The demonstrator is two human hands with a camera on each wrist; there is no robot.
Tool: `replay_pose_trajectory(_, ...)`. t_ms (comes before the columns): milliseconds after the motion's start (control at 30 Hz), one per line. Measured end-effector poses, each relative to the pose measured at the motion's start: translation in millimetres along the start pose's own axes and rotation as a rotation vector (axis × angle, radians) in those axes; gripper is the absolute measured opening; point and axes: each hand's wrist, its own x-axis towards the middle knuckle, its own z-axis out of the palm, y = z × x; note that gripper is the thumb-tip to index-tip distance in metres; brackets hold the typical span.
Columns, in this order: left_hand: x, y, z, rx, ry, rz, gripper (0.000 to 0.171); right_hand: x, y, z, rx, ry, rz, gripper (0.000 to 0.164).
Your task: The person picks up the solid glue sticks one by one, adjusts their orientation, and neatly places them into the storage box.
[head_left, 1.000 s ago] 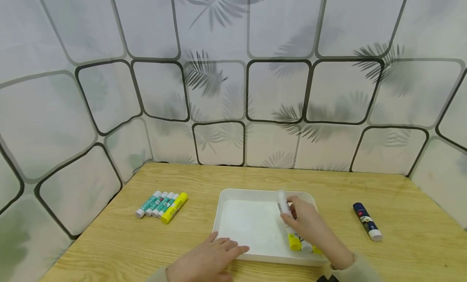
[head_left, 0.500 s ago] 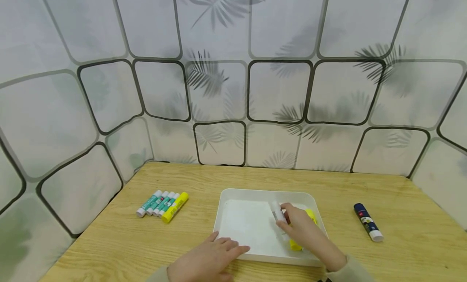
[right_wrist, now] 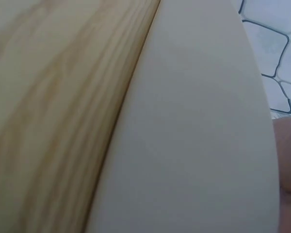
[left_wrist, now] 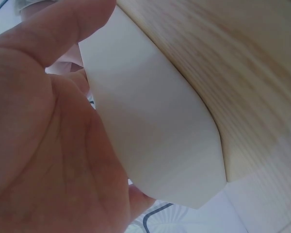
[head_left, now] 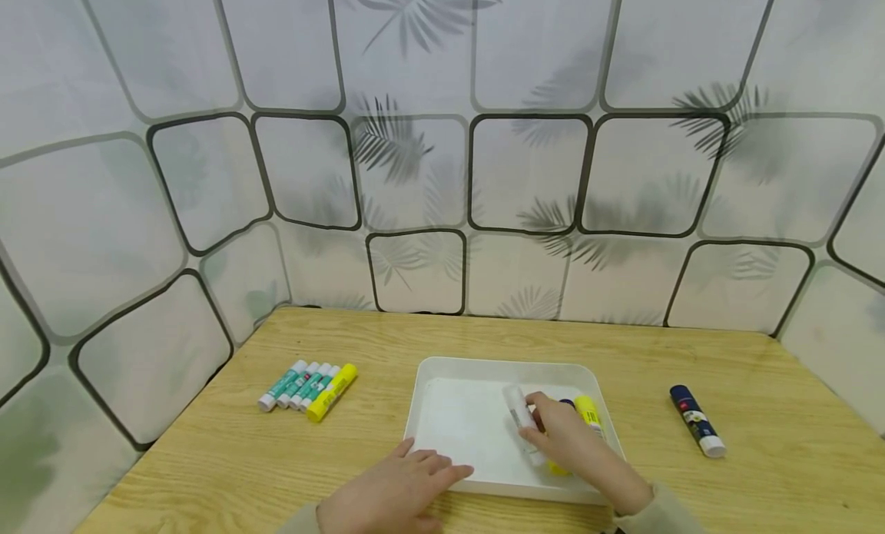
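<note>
My right hand (head_left: 563, 434) pinches a pale, clear-looking glue stick (head_left: 518, 411) slantwise, low over the right half of a white tray (head_left: 452, 434). Beside and partly under that hand lie a yellow-capped glue stick (head_left: 588, 411) and one with a dark blue end (head_left: 568, 402). A yellow end (head_left: 558, 468) shows below the hand. My left hand (head_left: 394, 488) rests on the tray's near left rim with its fingers fairly straight. In the left wrist view its palm lies along the tray's outer wall (left_wrist: 155, 107). The right wrist view shows mostly tray wall (right_wrist: 194, 121), which hides the held glue stick.
Several green-and-white glue sticks (head_left: 296, 388) lie side by side on the wooden table (head_left: 207, 472) at the left, with a yellow one (head_left: 332, 393) next to them. A navy glue stick with a white cap (head_left: 697, 420) lies right of the tray. A patterned curtain (head_left: 415, 173) stands behind.
My right hand has moved a little left and down with the clear glue stick, uncovering the yellow and dark-blue-ended ones behind it. The left hand has stayed in place.
</note>
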Motion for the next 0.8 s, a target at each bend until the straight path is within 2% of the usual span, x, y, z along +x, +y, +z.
replay_pose_trajectory(167, 0.2, 0.4, -0.4, 0.01, 0.0, -0.003, 0.056, -0.6, -0.5, 2.3, -0.014, -0.044, -0.008, 0.038)
replay_pose_trajectory(467, 0.0, 0.2, 0.1, 0.021, 0.007, 0.002, 0.056, -1.1, -2.2, 2.5, -0.023, -0.071, 0.043, 0.042)
replay_pose_trajectory(800, 1.0, -0.8, 0.2, 0.006, -0.005, 0.01, 0.057, -4.6, -7.7, 6.4, -0.162, -0.074, 0.064, 0.052)
